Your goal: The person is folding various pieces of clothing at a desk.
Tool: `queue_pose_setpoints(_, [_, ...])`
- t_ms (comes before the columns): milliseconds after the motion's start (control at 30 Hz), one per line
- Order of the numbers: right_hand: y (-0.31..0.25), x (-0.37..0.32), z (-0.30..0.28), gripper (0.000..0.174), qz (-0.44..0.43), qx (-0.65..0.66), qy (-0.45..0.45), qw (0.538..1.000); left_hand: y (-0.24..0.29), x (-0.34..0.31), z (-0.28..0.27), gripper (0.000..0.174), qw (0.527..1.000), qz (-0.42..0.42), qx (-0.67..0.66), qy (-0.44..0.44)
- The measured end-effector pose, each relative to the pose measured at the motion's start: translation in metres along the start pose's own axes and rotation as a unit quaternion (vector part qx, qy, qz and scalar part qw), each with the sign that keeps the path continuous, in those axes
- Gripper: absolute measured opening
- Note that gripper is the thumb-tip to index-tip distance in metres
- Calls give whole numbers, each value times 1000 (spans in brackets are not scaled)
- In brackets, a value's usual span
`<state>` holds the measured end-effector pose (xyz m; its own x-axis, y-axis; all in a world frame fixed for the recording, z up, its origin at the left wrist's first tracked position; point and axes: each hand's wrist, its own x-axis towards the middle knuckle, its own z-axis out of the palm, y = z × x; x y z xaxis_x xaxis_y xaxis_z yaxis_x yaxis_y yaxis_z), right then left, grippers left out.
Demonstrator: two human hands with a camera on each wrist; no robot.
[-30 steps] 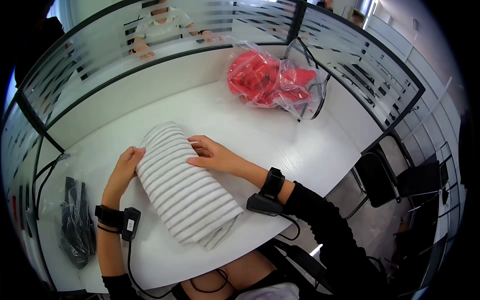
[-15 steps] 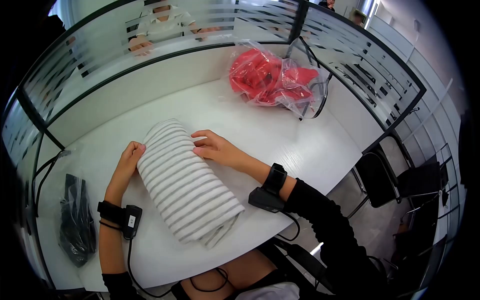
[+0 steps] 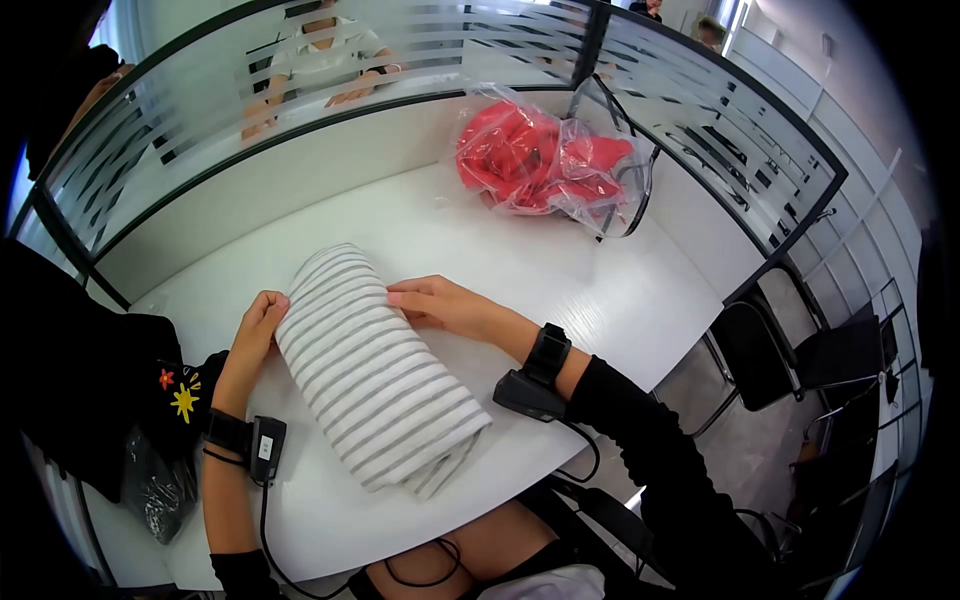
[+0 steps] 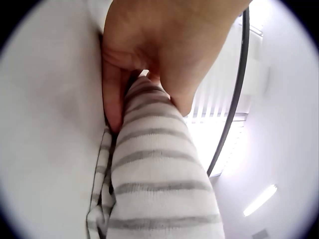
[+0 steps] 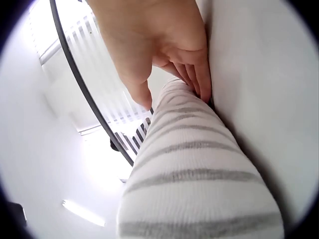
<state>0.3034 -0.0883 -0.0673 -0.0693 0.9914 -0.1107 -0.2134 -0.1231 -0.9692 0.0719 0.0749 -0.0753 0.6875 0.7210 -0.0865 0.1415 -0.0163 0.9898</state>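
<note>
A white cloth with grey stripes (image 3: pixel 375 375), folded into a thick long bundle, lies slantwise on the white table (image 3: pixel 540 270). At its left edge my left hand (image 3: pixel 262 322) grips the fold, and in the left wrist view the thumb and fingers (image 4: pixel 113 112) stand on opposite sides of it. My right hand (image 3: pixel 445 305) holds the right edge near the far end, thumb on top. In the right wrist view its fingers (image 5: pixel 202 82) reach down between the cloth and the table, partly hidden.
Clear plastic with red stuff inside (image 3: pixel 540 160) lies at the back right. A dark plastic-wrapped packet (image 3: pixel 160 495) sits at the left, partly covered by a person in black clothes (image 3: pixel 90 370). A striped glass partition (image 3: pixel 400 60) borders the table; another person sits behind it.
The person in black has come in at the left, over the dark packet. My right hand's fingers have gone from spread beside the cloth to down under its edge. The cloth has barely moved.
</note>
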Motion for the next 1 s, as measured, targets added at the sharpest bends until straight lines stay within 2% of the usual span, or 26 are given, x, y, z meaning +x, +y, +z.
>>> queue_pose_setpoints(100, [-6,1,5,48,52,30,-34,998,2,-1,2,21,1000,2,-1,0])
queue_pose_setpoints(200, [-10,0,11,53,66,74,-35,995,2,-1,7,20,1000,1,-19,7])
queue_pose_setpoints(300, [-9,0,15,60,59,127,-54,989,1,-1,9,20,999,-1,-49,15])
queue_pose_setpoints(567, [-7,-2,22,75,48,157,-42,986,-6,1,18,20,993,2,-115,32])
queue_pose_setpoints(667, [-10,-5,25,76,50,167,-15,985,-7,1,17,30,992,-29,-123,18])
queue_pose_setpoints(767, [-6,-2,25,75,40,191,-5,981,14,-14,35,49,997,27,-69,-36])
queue_pose_setpoints(833, [-4,1,23,73,33,196,6,980,19,-16,42,58,998,47,-18,-24])
queue_pose_setpoints(900, [-2,0,20,70,41,181,28,982,25,-20,51,73,998,50,37,19])
queue_pose_setpoints(1000, [-3,0,19,67,22,171,65,983,24,-20,54,83,989,5,91,114])
